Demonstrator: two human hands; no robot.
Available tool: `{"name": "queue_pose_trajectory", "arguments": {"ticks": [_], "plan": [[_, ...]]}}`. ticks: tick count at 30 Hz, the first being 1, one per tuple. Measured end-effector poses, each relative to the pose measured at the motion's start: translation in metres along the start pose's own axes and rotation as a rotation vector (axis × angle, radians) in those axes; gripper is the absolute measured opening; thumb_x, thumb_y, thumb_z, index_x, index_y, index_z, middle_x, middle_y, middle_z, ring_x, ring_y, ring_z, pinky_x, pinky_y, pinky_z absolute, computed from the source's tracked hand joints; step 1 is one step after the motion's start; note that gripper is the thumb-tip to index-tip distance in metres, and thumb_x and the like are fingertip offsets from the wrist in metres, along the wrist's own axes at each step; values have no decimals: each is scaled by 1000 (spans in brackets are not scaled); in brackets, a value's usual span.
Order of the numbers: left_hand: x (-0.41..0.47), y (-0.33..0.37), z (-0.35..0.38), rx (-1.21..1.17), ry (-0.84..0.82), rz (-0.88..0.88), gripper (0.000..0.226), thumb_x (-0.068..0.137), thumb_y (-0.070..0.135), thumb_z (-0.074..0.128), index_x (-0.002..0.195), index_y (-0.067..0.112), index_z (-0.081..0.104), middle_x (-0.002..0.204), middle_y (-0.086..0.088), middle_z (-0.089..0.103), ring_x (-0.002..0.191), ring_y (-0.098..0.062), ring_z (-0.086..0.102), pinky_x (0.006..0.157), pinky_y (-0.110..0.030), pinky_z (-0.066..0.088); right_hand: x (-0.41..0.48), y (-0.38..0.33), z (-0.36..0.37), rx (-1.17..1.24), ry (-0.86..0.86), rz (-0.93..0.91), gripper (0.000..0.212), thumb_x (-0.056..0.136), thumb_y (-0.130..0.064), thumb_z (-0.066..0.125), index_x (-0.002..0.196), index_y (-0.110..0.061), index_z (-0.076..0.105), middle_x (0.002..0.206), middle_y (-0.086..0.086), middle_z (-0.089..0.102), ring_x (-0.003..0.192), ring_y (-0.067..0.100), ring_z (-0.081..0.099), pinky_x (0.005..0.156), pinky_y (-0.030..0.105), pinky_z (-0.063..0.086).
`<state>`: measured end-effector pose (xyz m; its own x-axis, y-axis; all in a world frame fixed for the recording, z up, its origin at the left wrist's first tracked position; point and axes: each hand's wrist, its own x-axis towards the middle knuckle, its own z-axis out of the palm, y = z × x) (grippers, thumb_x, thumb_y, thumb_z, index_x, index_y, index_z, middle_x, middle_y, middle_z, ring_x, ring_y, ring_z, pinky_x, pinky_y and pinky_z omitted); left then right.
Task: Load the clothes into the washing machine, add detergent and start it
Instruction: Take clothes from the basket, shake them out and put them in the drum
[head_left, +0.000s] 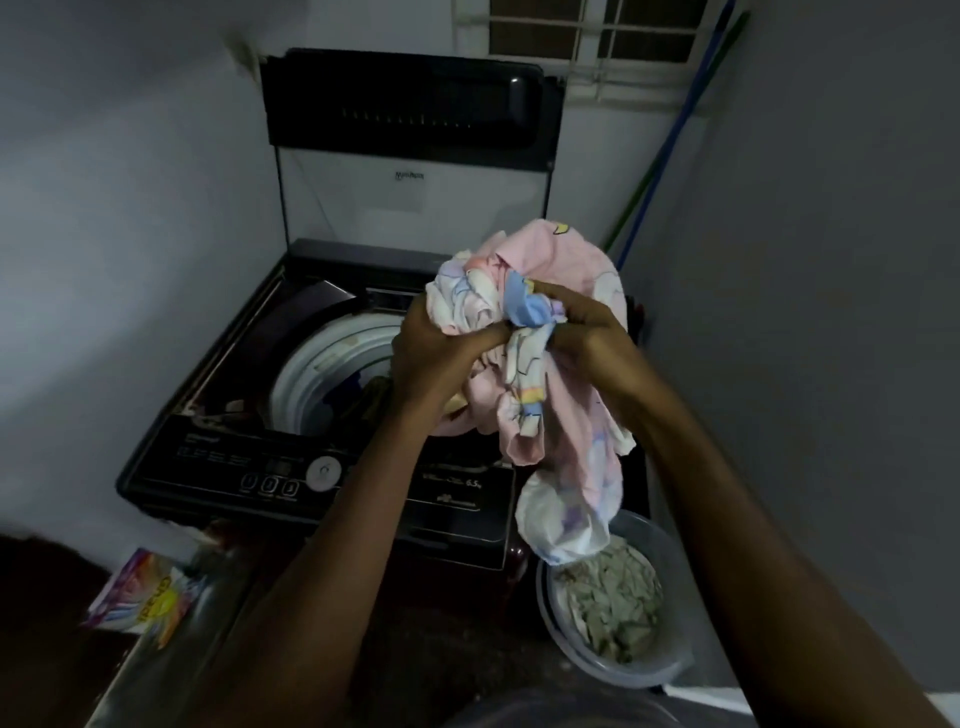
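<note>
A top-loading washing machine (218, 457) stands in the corner with its lid (410, 98) raised against the wall. Dark clothes lie at the bottom of its white drum (322, 364). Both hands hold a bunched pink and white patterned garment (566, 410) above the machine's right side. My left hand (436, 348) grips the cloth from the left, my right hand (587, 327) pinches a blue and white fold from the right. The garment's tail hangs down over a round plastic tub (670, 670) that holds a greenish cloth (613, 603). A colourful detergent packet (150, 592) lies at the lower left.
The control panel (291, 473) with a round dial and buttons runs along the machine's front edge. Grey walls close in on the left and right. Two long poles (670, 130) lean in the right corner beneath a barred window (587, 36).
</note>
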<state>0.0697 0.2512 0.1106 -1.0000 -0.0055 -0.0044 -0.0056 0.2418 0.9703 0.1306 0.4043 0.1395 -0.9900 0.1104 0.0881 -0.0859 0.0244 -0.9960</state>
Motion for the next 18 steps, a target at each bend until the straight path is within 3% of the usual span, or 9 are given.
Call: {"name": "queue_pose_trajectory", "arguments": {"ticks": [3, 6, 8, 10, 12, 14, 15, 16, 18], "plan": [[11, -12, -6, 48, 66, -9, 70, 44, 58, 81, 108, 33, 66, 105, 11, 71, 98, -13, 67, 88, -40, 55, 9, 13, 0, 116, -58, 49, 63, 61, 10, 43, 122, -5, 48, 112, 6, 64, 98, 7, 63, 76, 17, 49], [19, -19, -13, 45, 132, 12, 59, 50, 50, 82, 103, 30, 68, 102, 10, 73, 93, -11, 67, 85, -37, 56, 10, 38, -11, 141, 7, 21, 59, 68, 13, 59, 121, -10, 46, 125, 7, 60, 117, 16, 58, 92, 25, 47], [24, -22, -20, 96, 172, 22, 56, 57, 44, 86, 106, 26, 66, 109, 7, 71, 95, -10, 64, 82, -26, 48, 6, 69, -30, -92, 107, 11, 70, 65, -9, 81, 124, -28, 48, 135, -1, 51, 124, 14, 50, 97, 26, 44], [30, -26, -27, 111, 214, 31, 59, 57, 46, 86, 108, 24, 67, 109, 7, 71, 97, -11, 65, 78, -22, 43, -3, 101, -41, -364, 38, 80, 104, 52, -36, 93, 135, -45, 32, 146, -6, 31, 135, 9, 35, 108, 30, 36], [34, -27, -31, 115, 234, 54, 61, 54, 50, 84, 106, 24, 67, 104, 9, 71, 96, -11, 67, 75, -20, 43, -4, 131, -40, -629, -130, 114, 116, 53, -46, 90, 145, -38, 19, 152, -1, 24, 138, 8, 28, 112, 28, 28], [41, -29, -34, 190, 221, 57, 57, 59, 47, 86, 105, 21, 64, 104, 6, 70, 97, -15, 66, 73, -21, 39, 6, 146, -31, -827, -132, 55, 85, 73, -34, 81, 144, -19, 36, 143, 7, 47, 129, 18, 47, 104, 28, 39], [45, -31, -36, 223, 219, 56, 56, 62, 45, 87, 105, 21, 63, 106, 3, 70, 97, -17, 65, 73, -21, 38, 12, 145, -24, -865, -6, 22, 62, 79, -23, 73, 135, -15, 49, 130, 8, 59, 118, 23, 57, 96, 31, 46], [48, -34, -38, 240, 217, 62, 55, 63, 43, 87, 106, 21, 62, 107, 1, 70, 98, -19, 65, 74, -23, 39, 16, 142, -21, -792, 149, 14, 46, 78, -12, 66, 124, -14, 58, 116, 7, 67, 106, 24, 63, 89, 33, 50], [66, -45, -50, 274, 191, 69, 56, 61, 44, 87, 105, 21, 61, 108, -1, 71, 99, -24, 66, 75, -27, 44, 35, 128, -1, -414, 457, 88, 42, 73, 4, 56, 108, -18, 62, 98, 0, 69, 88, 16, 65, 77, 33, 53]]}}
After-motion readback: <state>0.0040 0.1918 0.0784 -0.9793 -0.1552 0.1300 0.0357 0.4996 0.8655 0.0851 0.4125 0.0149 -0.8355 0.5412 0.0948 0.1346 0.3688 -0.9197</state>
